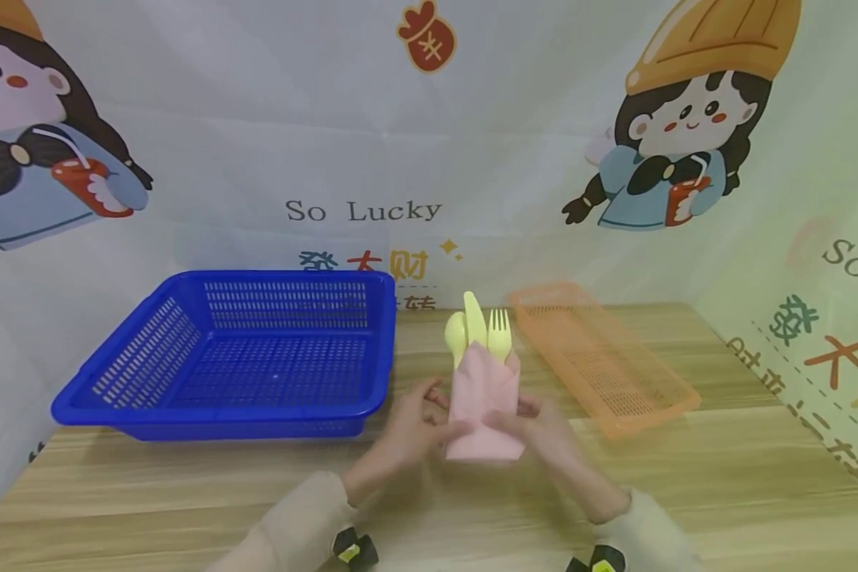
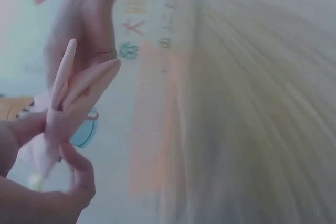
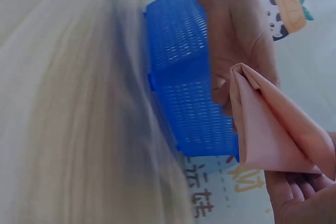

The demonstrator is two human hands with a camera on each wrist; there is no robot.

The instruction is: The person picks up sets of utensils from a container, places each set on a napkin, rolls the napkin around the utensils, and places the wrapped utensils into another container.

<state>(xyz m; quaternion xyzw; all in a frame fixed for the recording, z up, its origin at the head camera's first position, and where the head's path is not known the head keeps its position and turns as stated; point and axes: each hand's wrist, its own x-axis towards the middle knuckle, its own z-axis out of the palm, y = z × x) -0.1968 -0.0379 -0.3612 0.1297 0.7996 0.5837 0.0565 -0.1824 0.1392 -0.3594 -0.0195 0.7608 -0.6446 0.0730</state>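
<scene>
In the head view, a pink folded napkin (image 1: pixel 482 405) stands upright between both hands, shaped into a pouch. From its top stick out a pale yellow spoon (image 1: pixel 456 334), a knife (image 1: pixel 475 318) and a fork (image 1: pixel 499 338). My left hand (image 1: pixel 418 425) pinches the napkin's left side, thumb in front and fingers behind. On the opposite side, my right hand (image 1: pixel 546 437) grips it the same way. The right wrist view shows the napkin's folded lower end (image 3: pixel 273 129) held off the table, its layers slightly apart. Both hands' fingertips behind the napkin are partly hidden.
A large blue plastic basket (image 1: pixel 239 415) sits on the left of the wooden table (image 1: pixel 429 516). To the right lies a shallow orange basket (image 1: pixel 600 365), set at an angle. A printed cloth (image 1: pixel 508 159) hangs behind and along the sides.
</scene>
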